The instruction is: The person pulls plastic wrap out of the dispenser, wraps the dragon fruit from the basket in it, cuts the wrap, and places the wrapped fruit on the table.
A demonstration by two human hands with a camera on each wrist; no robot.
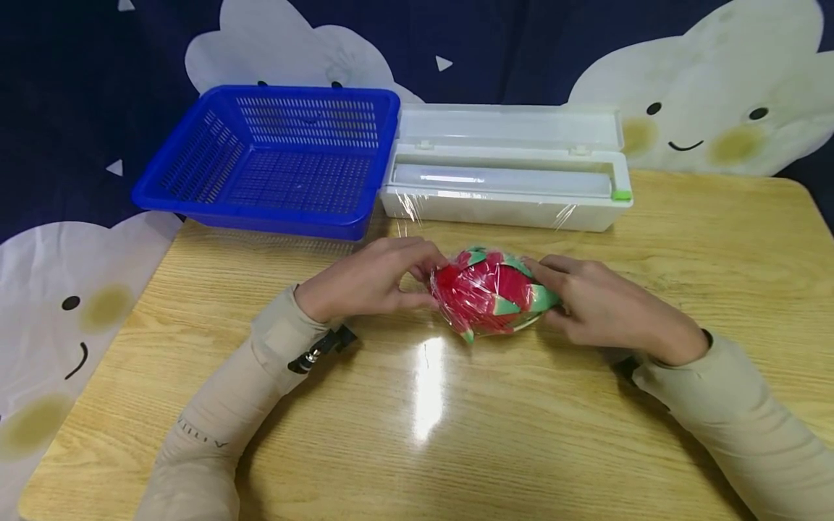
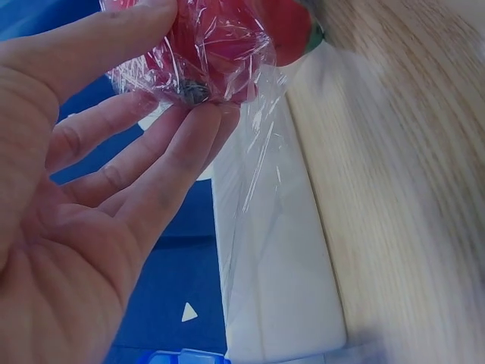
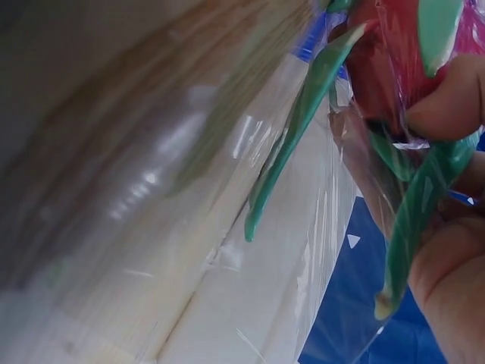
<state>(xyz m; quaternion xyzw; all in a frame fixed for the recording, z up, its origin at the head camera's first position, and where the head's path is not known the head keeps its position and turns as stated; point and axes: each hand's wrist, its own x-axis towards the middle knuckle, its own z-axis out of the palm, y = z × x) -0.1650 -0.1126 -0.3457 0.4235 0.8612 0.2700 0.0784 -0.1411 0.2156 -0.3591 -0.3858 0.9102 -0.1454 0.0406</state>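
Note:
Between both hands is a red dragon fruit (image 1: 491,286) with green-tipped scales, covered in clear plastic wrap (image 2: 227,45). At its left end, my left hand (image 1: 391,275) pinches the wrapped fruit between thumb and fingers. My right hand (image 1: 596,304) grips the opposite, leafy end, its thumb against the red skin in the right wrist view. Long green scales (image 3: 303,129) stick out there under the film. A sheet of film stretches from the fruit back to the white wrap box (image 1: 502,210), where a roll of cling film (image 1: 508,181) lies under the raised lid.
A blue plastic basket (image 1: 300,177) stands at the back left, touching or close beside the wrap box. A green piece (image 1: 622,195) sits at the box's right front corner. The wooden table (image 1: 391,434) ends at a dark cloth with cloud faces.

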